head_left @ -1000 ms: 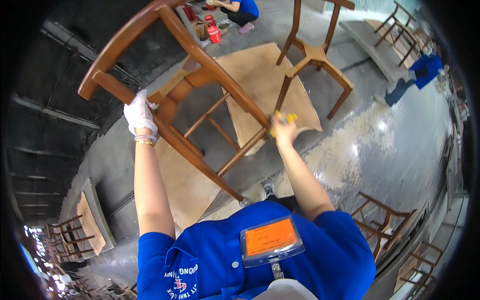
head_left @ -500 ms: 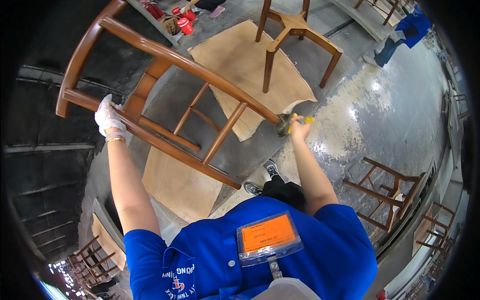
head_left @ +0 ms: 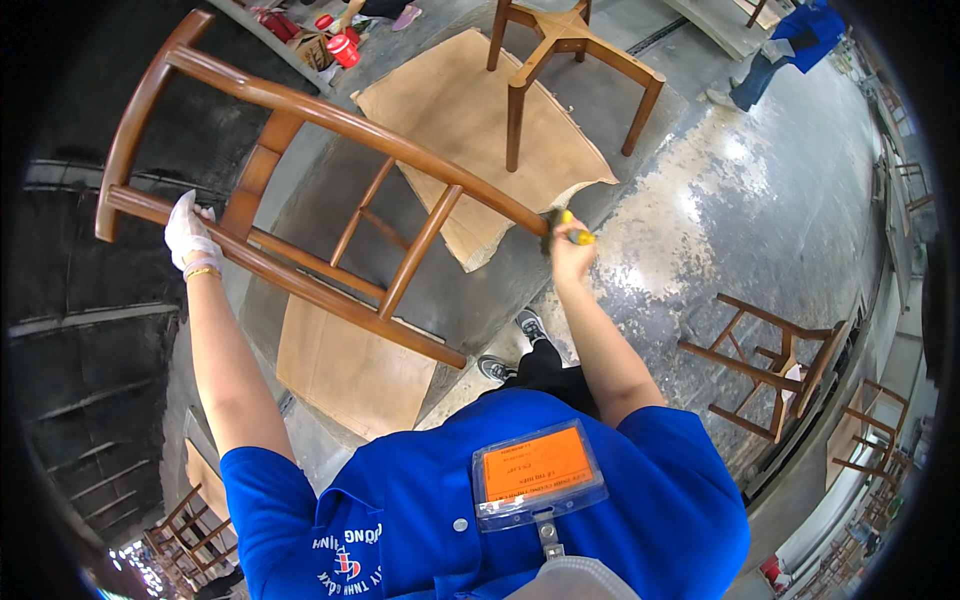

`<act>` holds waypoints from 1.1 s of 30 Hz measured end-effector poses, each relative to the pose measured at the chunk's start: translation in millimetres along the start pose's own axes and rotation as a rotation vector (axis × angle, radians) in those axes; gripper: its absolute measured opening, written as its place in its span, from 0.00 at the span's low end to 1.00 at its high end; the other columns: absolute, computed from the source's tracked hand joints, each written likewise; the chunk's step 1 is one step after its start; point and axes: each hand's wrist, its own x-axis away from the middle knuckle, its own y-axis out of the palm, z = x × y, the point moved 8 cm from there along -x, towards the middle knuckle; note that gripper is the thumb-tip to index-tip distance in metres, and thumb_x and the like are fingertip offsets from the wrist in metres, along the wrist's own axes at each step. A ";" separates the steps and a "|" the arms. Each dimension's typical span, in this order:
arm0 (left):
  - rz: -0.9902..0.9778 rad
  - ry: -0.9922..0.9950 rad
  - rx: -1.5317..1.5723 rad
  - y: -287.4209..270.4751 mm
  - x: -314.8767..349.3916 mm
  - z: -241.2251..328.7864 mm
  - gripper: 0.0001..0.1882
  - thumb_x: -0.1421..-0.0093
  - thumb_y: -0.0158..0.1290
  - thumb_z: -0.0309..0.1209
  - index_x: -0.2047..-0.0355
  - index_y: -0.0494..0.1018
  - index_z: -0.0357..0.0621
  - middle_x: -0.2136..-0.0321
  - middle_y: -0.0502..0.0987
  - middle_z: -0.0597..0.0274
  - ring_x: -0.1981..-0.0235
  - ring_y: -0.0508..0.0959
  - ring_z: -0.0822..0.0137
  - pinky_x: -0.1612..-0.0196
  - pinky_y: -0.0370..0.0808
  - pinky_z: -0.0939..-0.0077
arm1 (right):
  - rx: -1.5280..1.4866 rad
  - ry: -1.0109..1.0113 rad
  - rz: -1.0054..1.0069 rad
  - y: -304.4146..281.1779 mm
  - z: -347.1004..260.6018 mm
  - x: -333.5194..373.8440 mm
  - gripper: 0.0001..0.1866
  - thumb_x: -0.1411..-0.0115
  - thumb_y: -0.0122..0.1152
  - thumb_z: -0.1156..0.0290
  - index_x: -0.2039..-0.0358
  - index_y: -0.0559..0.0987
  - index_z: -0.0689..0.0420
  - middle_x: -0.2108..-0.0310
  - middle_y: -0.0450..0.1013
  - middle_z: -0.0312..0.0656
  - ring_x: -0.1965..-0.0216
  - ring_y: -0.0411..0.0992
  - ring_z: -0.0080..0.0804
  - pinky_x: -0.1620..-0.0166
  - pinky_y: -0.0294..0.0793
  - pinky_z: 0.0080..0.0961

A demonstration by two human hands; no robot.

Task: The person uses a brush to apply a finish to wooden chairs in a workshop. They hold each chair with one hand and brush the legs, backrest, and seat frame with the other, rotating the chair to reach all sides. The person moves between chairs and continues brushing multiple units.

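Observation:
A brown wooden chair frame (head_left: 340,122) hangs tilted in front of me, its backrest end at the upper left and its legs reaching to the right. My left hand (head_left: 190,235), in a pale thin glove, is closed around the lower side post near the backrest. My right hand (head_left: 572,258) grips a brush with a yellow handle (head_left: 580,237). The dark bristles are at the tip of the upper leg; fingers and blur partly hide them.
Cardboard sheets (head_left: 480,130) lie on the floor under the frame, with an upturned four-legged wooden base (head_left: 560,42) on the far one. Another brown chair frame (head_left: 770,375) rests at the right. Red containers (head_left: 343,50) stand far left. A person in blue (head_left: 815,35) is far right.
The brush has turned in my right hand and its bristles have shifted slightly at the leg's end. My left hand keeps its hold; the whole view has shifted a little.

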 end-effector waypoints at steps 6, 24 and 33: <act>0.035 0.081 -0.060 3.5 21.7 10.6 0.11 0.38 0.64 0.28 0.77 0.76 0.39 0.82 0.68 0.64 0.82 0.69 0.66 0.73 0.73 0.68 | 0.001 -0.798 -0.428 97.9 -149.3 95.8 0.10 0.52 0.67 0.82 0.73 0.77 0.52 0.42 0.79 0.43 0.42 0.79 0.45 0.43 0.81 0.35; 0.067 0.083 -0.056 16.6 60.6 27.8 0.10 0.40 0.61 0.29 0.77 0.74 0.42 0.84 0.70 0.63 0.84 0.73 0.68 0.72 0.75 0.69 | 0.276 -1.059 -0.815 70.5 -203.8 119.9 0.09 0.55 0.67 0.80 0.73 0.78 0.52 0.45 0.81 0.39 0.58 0.83 0.45 0.59 0.83 0.36; 0.053 0.045 0.030 18.3 67.0 29.7 0.09 0.39 0.61 0.29 0.70 0.71 0.43 0.84 0.69 0.63 0.86 0.72 0.67 0.78 0.72 0.69 | 0.480 -1.028 -0.929 83.7 -229.0 120.5 0.07 0.52 0.66 0.81 0.73 0.82 0.54 0.48 0.82 0.40 0.57 0.83 0.46 0.55 0.82 0.38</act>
